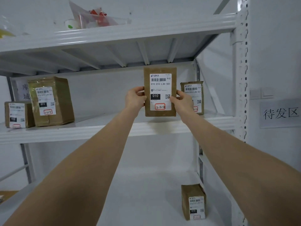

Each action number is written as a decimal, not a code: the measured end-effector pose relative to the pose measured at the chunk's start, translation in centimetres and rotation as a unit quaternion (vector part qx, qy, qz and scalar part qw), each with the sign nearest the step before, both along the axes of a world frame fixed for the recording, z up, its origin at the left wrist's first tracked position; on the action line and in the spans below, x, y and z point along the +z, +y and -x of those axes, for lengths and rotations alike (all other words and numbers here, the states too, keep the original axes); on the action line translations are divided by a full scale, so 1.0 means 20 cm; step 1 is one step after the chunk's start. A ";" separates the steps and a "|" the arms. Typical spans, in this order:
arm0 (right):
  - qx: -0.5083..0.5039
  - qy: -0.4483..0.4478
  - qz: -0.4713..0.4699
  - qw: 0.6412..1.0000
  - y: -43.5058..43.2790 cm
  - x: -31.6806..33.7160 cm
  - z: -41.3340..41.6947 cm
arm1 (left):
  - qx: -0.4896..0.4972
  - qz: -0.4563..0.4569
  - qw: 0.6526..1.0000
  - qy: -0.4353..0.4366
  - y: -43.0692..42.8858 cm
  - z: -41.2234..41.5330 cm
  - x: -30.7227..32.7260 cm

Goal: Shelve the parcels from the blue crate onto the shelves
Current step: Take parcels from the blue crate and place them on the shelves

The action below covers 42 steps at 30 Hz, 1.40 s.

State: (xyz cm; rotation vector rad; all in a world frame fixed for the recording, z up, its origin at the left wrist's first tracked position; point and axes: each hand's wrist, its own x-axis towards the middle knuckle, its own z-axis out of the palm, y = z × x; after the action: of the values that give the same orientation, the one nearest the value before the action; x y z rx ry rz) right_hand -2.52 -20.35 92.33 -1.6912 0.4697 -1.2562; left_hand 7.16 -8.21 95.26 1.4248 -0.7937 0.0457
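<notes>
I hold a flat brown cardboard parcel [160, 92] upright at the middle shelf [97, 128], its white label facing me with "3-2-8" written in a red box. My left hand [134, 98] grips its left edge and my right hand [181, 99] grips its right edge. The parcel's bottom edge sits at or just above the shelf board; I cannot tell if it touches. The blue crate is out of view.
A small parcel [193, 97] stands right behind my right hand. Two more boxes [52, 101] [17, 115] stand at the shelf's left. Another parcel [193, 202] stands on the lower shelf. Plastic bags [96, 17] lie on the top shelf. A white upright post [242, 79] bounds the right side.
</notes>
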 end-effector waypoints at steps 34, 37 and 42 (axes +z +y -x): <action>-0.216 0.205 0.322 0.899 0.23 -0.01 -0.34 | 0.215 -0.158 0.915 -0.303 0.19 -0.40 0.16; -0.250 0.266 0.467 0.805 0.26 0.01 -0.34 | 0.245 -0.227 0.835 -0.437 0.16 -0.37 0.21; -0.233 0.329 0.460 0.791 0.28 -0.02 -0.40 | 0.246 -0.310 0.766 -0.507 0.12 -0.39 0.19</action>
State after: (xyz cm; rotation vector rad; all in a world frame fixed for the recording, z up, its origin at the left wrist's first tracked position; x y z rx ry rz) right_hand 5.55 -14.68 91.96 -3.0401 0.7942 -1.2919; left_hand 14.89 -5.84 99.12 2.2386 -1.3514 1.1428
